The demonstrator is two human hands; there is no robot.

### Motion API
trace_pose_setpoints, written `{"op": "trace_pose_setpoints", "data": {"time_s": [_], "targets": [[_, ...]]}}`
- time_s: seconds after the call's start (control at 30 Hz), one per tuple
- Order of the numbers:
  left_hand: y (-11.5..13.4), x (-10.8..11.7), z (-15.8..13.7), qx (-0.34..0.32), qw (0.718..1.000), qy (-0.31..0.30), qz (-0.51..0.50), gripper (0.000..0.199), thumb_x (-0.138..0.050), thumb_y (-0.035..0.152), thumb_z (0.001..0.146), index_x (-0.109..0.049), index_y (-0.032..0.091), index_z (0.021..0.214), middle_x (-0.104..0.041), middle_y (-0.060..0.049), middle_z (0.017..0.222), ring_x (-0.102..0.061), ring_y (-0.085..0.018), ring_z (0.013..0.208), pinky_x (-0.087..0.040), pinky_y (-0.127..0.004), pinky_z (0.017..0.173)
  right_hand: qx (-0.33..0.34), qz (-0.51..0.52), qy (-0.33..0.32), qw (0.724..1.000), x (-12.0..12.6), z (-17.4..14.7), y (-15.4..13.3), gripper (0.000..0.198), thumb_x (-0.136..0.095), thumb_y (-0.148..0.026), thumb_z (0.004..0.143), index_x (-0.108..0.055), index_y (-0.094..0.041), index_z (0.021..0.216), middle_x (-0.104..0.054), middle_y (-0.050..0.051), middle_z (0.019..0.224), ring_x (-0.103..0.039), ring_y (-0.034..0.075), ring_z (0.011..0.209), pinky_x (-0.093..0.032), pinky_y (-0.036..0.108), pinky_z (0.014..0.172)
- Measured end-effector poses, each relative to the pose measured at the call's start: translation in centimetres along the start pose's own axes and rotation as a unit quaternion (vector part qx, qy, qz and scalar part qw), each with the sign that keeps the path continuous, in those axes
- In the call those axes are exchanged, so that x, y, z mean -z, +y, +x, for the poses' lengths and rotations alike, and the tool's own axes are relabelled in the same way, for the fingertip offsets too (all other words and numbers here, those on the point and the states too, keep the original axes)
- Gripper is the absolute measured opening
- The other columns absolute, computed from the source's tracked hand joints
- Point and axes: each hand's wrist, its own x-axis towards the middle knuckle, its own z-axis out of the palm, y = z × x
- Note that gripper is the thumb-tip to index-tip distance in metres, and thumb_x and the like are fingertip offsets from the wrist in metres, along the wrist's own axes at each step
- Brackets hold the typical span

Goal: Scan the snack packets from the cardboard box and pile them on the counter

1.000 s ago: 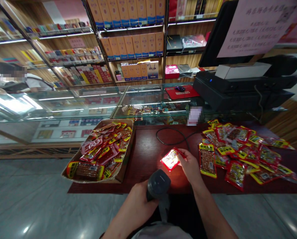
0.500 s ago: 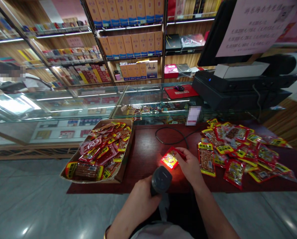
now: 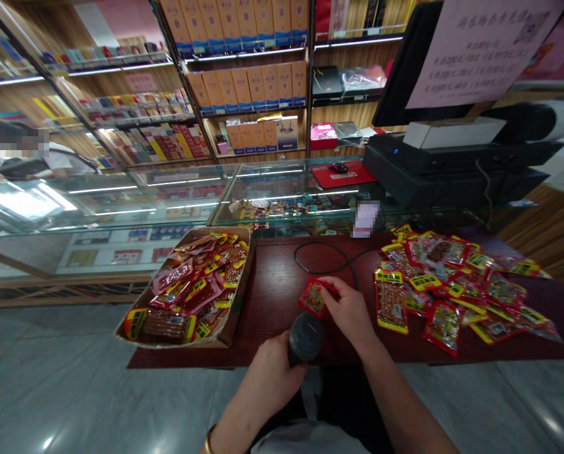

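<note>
My left hand (image 3: pixel 275 372) is wrapped round a black barcode scanner (image 3: pixel 306 337), held low over the table's front edge with its head towards the packet. Between the thumb and fingers of my right hand (image 3: pixel 348 309) is a small red snack packet (image 3: pixel 312 297), just beyond the scanner. To the right of that hand lies a loose pile of red and yellow snack packets (image 3: pixel 426 282). On the left stands an open cardboard box (image 3: pixel 244 287) full of similar packets. No scanner light shows on the held packet.
The dark red table (image 3: pixel 275 265) bears a looped black cable (image 3: pixel 310 270). Behind it runs a glass display counter (image 3: pixel 258 183) with a phone (image 3: pixel 365 218), a red mouse mat (image 3: pixel 326 175) and a black till (image 3: pixel 433 173) beneath a monitor (image 3: pixel 404 75). A person (image 3: pixel 67 157) is at far left.
The bright light on the packet has gone out. My right hand has shifted slightly left with the packet, nearer the scanner. The box and pile look unchanged.
</note>
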Motion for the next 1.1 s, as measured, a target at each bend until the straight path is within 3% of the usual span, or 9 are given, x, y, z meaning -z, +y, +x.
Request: {"op": "trace_pose_setpoints", "data": {"time_s": [0.23,0.43,0.57,0.67,0.73,0.8,0.9,1.0,1.1], "targets": [[-0.1,0.6,-0.5,-0.030,0.998,0.015,-0.059,0.024,-0.057,0.005,0.076,-0.071,0.017,0.091,-0.078,-0.003,0.087,-0.070,-0.021,0.081,-0.048,-0.025,0.073,-0.018,-0.023,0.061,0.998,1.9,0.4,3.1,0.035,-0.055,-0.045,0.091,-0.073,-0.024,0.113,-0.079,0.007,0.110,-0.074,0.025,0.099,-0.055,0.040,0.092],[-0.9,1.1,-0.6,-0.023,0.998,0.020,-0.057,0.015,-0.058,0.010,0.079,-0.070,0.016,0.086,-0.075,-0.002,0.082,-0.068,-0.021,0.078,-0.047,-0.025,0.070,-0.104,-0.166,0.254,0.947,11.7,1.4,8.3,0.050,-0.056,-0.053,0.080,-0.076,-0.018,0.110,-0.078,0.014,0.099,-0.070,0.031,0.089,-0.053,0.046,0.087],[-0.8,1.1,-0.4,-0.021,0.998,0.014,-0.058,0.015,-0.057,0.011,0.079,-0.070,0.015,0.086,-0.076,-0.003,0.083,-0.068,-0.021,0.080,-0.047,-0.025,0.071,-0.135,-0.240,0.278,0.920,18.1,3.9,9.1,0.056,-0.056,-0.051,0.079,-0.074,-0.016,0.119,-0.076,0.014,0.090,-0.068,0.032,0.080,-0.052,0.048,0.081],[-0.5,1.0,-0.3,-0.026,0.997,0.011,-0.066,0.016,-0.057,0.011,0.079,-0.071,0.015,0.087,-0.076,-0.003,0.083,-0.068,-0.022,0.081,-0.048,-0.026,0.072,-0.110,-0.324,0.284,0.896,19.5,5.8,8.0,0.065,-0.058,-0.043,0.079,-0.064,-0.008,0.134,-0.072,0.024,0.114,-0.067,0.040,0.102,-0.050,0.054,0.091],[-0.4,1.0,-0.3,-0.030,0.997,0.008,-0.073,0.020,-0.056,0.009,0.078,-0.071,0.015,0.089,-0.077,-0.003,0.086,-0.068,-0.022,0.082,-0.049,-0.026,0.074,-0.048,-0.356,0.284,0.889,17.8,6.7,6.5,0.065,-0.059,-0.038,0.081,-0.059,-0.005,0.138,-0.065,0.027,0.130,-0.061,0.041,0.119,-0.046,0.055,0.101],[-0.3,1.2,-0.5,-0.034,0.997,0.000,-0.076,0.023,-0.054,0.006,0.076,-0.071,0.015,0.089,-0.077,-0.003,0.086,-0.067,-0.021,0.082,-0.048,-0.025,0.074,0.020,-0.325,0.232,0.917,13.7,7.1,4.3,0.055,-0.055,-0.034,0.086,-0.061,-0.010,0.135,-0.066,0.023,0.132,-0.061,0.036,0.122,-0.046,0.053,0.106],[-0.1,1.8,-1.1,-0.048,0.995,-0.053,-0.075,0.029,-0.053,0.003,0.069,-0.071,0.016,0.087,-0.077,-0.001,0.086,-0.067,-0.020,0.080,-0.047,-0.023,0.070,0.137,-0.206,0.021,0.969,4.7,7.3,-0.5,0.035,-0.053,-0.029,0.093,-0.069,-0.022,0.123,-0.072,0.010,0.125,-0.066,0.025,0.117,-0.048,0.044,0.108],[0.3,2.4,-1.9,-0.060,0.989,-0.112,-0.079,0.035,-0.053,0.003,0.065,-0.074,0.018,0.089,-0.077,0.002,0.087,-0.067,-0.018,0.078,-0.046,-0.022,0.068,0.268,-0.162,-0.179,0.933,-5.0,7.8,-5.8,0.032,-0.057,-0.024,0.095,-0.069,-0.020,0.124,-0.070,0.009,0.132,-0.061,0.021,0.125,-0.044,0.038,0.114],[0.4,2.9,-2.6,-0.049,0.986,-0.132,-0.088,0.042,-0.052,0.002,0.064,-0.076,0.019,0.094,-0.078,0.002,0.088,-0.069,-0.018,0.077,-0.047,-0.022,0.067,0.362,-0.203,-0.306,0.857,-12.8,8.5,-9.8,0.040,-0.058,-0.021,0.095,-0.061,-0.013,0.134,-0.064,0.013,0.139,-0.056,0.022,0.131,-0.041,0.034,0.115]]}}
